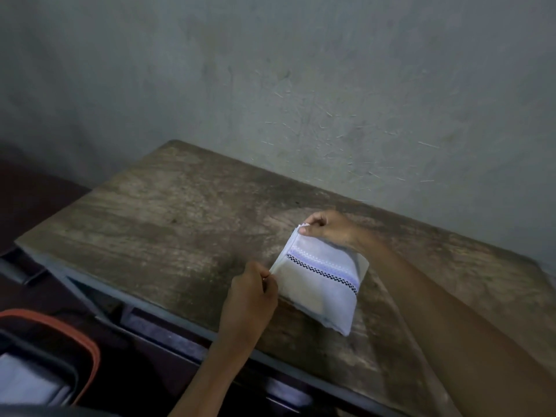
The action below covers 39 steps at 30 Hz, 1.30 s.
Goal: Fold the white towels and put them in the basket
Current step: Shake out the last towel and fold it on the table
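Note:
A white towel (322, 284), folded to a small rectangle with a black checked line and a pale purple stripe across it, lies on the worn wooden table (168, 212). My left hand (249, 299) pinches its near left corner. My right hand (328, 228) pinches its far left corner, the arm reaching over the towel's right side. The left edge is lifted slightly between both hands. At the bottom left stands a dark basket (87, 341) with an orange rim, and something white (27, 383) lies inside it.
A grey plaster wall (301, 85) rises directly behind the table. The table's front edge runs diagonally from the left to the bottom right. Dark floor and a dark frame lie below the table on the left.

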Motion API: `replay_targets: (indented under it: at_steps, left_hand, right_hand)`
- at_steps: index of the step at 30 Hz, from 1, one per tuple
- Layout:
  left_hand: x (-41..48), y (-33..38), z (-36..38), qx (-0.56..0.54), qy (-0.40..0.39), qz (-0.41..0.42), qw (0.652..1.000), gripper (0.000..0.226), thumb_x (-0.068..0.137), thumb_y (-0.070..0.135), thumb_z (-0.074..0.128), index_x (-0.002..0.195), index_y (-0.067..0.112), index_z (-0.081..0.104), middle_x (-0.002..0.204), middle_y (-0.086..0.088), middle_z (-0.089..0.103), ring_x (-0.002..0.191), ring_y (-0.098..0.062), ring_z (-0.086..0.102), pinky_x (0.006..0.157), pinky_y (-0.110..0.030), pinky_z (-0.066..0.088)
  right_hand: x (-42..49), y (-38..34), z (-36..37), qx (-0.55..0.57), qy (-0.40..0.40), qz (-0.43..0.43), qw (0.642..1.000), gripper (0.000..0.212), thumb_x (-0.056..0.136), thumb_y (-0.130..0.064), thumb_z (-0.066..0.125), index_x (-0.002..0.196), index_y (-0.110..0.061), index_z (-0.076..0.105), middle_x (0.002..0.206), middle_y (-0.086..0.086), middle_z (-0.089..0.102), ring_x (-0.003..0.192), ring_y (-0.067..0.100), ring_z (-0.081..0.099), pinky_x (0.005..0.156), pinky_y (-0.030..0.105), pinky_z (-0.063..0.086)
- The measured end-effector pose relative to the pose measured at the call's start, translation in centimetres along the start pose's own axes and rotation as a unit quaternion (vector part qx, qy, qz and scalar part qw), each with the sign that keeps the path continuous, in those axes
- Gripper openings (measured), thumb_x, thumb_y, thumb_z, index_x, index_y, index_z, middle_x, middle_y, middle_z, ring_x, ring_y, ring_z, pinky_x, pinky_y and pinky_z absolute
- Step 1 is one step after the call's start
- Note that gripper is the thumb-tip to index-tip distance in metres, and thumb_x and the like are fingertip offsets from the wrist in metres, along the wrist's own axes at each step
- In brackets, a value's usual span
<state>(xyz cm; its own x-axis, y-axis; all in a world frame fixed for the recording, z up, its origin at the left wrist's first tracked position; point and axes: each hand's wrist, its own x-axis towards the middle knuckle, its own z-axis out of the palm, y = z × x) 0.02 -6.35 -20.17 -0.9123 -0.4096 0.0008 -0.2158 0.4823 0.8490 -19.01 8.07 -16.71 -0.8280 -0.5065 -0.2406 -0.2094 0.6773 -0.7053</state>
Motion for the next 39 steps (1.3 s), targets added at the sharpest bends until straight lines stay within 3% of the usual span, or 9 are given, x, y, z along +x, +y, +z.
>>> replay_targets:
  at_steps: [6, 10, 13, 16, 18, 20, 25, 32, 39]
  left_hand:
    - [2.6, 0.6, -1.3, 0.173, -0.003, 0.002, 0.985, 0.018, 0.093, 0.034, 0.043, 0.097, 0.018, 0.051, 0.093, -0.010, 0.063, 0.086, -0.033, 0.060, 0.073, -0.037, 0.044]
    - [2.0, 0.6, -2.6, 0.050, 0.038, -0.033, 0.997, 0.020, 0.094, 0.032, 0.043, 0.095, 0.017, 0.056, 0.094, -0.010, 0.065, 0.091, -0.030, 0.060, 0.081, -0.039, 0.049]
    - [-1.4, 0.0, -2.2, -0.056, -0.004, -0.053, 0.997, 0.023, 0.093, 0.023, 0.043, 0.083, 0.015, 0.062, 0.067, -0.005, 0.059, 0.072, -0.026, 0.062, 0.065, -0.030, 0.047]
    - [-5.2, -0.8, -1.0, -0.192, -0.134, -0.098, 0.967, 0.017, 0.092, 0.016, 0.047, 0.093, 0.015, 0.063, 0.044, 0.005, 0.044, 0.035, -0.014, 0.043, 0.039, -0.021, 0.034]
    - [-6.5, -1.2, -0.5, -0.255, -0.196, -0.102, 0.942, 0.022, 0.091, 0.007, 0.046, 0.105, 0.018, 0.060, 0.046, 0.003, 0.043, 0.033, -0.011, 0.035, 0.034, -0.018, 0.028]
    - [-6.8, -1.4, -0.5, -0.264, -0.228, -0.085, 0.933, 0.030, 0.091, 0.006, 0.048, 0.112, 0.025, 0.056, 0.047, 0.001, 0.044, 0.033, -0.012, 0.035, 0.034, -0.017, 0.029]
    - [-6.9, -1.3, -0.4, -0.174, -0.255, 0.004, 0.951, 0.022, 0.090, 0.019, 0.055, 0.111, 0.026, 0.054, 0.053, -0.008, 0.058, 0.035, -0.020, 0.047, 0.036, -0.020, 0.037]
    - [-8.0, -1.6, 0.4, -0.303, -0.297, -0.066, 0.903, 0.032, 0.092, 0.015, 0.056, 0.117, 0.035, 0.049, 0.054, -0.005, 0.054, 0.040, -0.024, 0.053, 0.036, -0.020, 0.038]
    - [-8.0, -1.8, 0.3, -0.208, -0.232, -0.025, 0.950, 0.015, 0.095, 0.026, 0.052, 0.106, 0.016, 0.054, 0.051, -0.009, 0.051, 0.031, -0.022, 0.049, 0.032, -0.020, 0.035]
  right_hand:
    - [-2.5, 1.5, 1.1, -0.055, 0.077, 0.017, 0.995, 0.023, 0.088, -0.036, 0.061, 0.092, -0.014, 0.060, 0.086, 0.001, 0.059, 0.079, 0.016, 0.053, 0.065, 0.028, 0.038]
    - [-5.4, 2.2, 1.8, -0.121, 0.204, 0.042, 0.971, 0.034, 0.090, -0.046, 0.052, 0.103, -0.015, 0.054, 0.098, 0.004, 0.060, 0.094, 0.024, 0.058, 0.076, 0.035, 0.044]
    - [-7.5, 1.0, 3.2, -0.225, 0.279, -0.090, 0.929, 0.039, 0.091, -0.047, 0.045, 0.115, -0.016, 0.052, 0.109, 0.005, 0.058, 0.104, 0.026, 0.053, 0.086, 0.038, 0.041]
    - [-8.6, -0.8, 4.8, -0.278, 0.138, -0.162, 0.937, 0.045, 0.094, -0.050, 0.037, 0.130, -0.024, 0.047, 0.129, -0.001, 0.053, 0.121, 0.020, 0.046, 0.097, 0.037, 0.034]
    - [-8.2, -0.7, 5.8, -0.305, 0.032, -0.141, 0.941, 0.056, 0.093, -0.058, 0.030, 0.141, -0.030, 0.037, 0.148, -0.003, 0.037, 0.139, 0.016, 0.028, 0.111, 0.033, 0.022]
    - [-7.7, -0.3, 6.7, -0.325, -0.005, -0.103, 0.940, 0.072, 0.084, -0.072, 0.013, 0.146, -0.037, 0.022, 0.158, -0.003, 0.017, 0.146, 0.016, 0.008, 0.117, 0.036, 0.011]
    - [-7.7, 0.1, 7.7, -0.327, 0.000, -0.069, 0.943, 0.066, 0.085, -0.067, 0.009, 0.146, -0.043, 0.007, 0.160, -0.003, 0.001, 0.146, 0.015, -0.007, 0.119, 0.041, 0.002]
    - [-7.6, 0.1, 8.0, -0.333, 0.017, -0.066, 0.941, 0.054, 0.095, -0.057, 0.018, 0.146, -0.043, 0.006, 0.160, -0.003, 0.000, 0.146, 0.015, -0.008, 0.119, 0.041, 0.000]
    - [-7.4, 0.0, 8.3, -0.332, 0.025, -0.052, 0.941, 0.054, 0.095, -0.057, 0.015, 0.146, -0.043, 0.007, 0.160, -0.002, 0.001, 0.146, 0.016, -0.007, 0.119, 0.041, -0.001]
